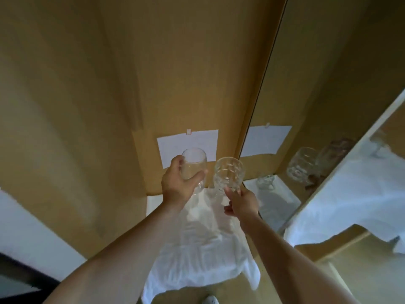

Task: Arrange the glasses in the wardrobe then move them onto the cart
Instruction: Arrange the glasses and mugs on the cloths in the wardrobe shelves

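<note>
**Two glasses in hand, over the cloth**

Left hand wraps a smooth glass, fingers and thumb curled round its wall. The glass sits near upright, mouth tipped a little away from the person. Right hand holds a cut-pattern glass from low down, fingertips at its base; how firmly cannot be read. That one is also near upright, long axis vertical.

The two glasses hang side by side, just apart, above the far end of a white cloth lining the wardrobe shelf. Both are in front of a paper sheet stuck to the wooden back panel.

A mirrored side wall on the right doubles the scene. The cart is not in view. Judgement: the cloth directly beneath is the nearest landing spot, and the cut-pattern glass looks lower and closer to it.
</note>
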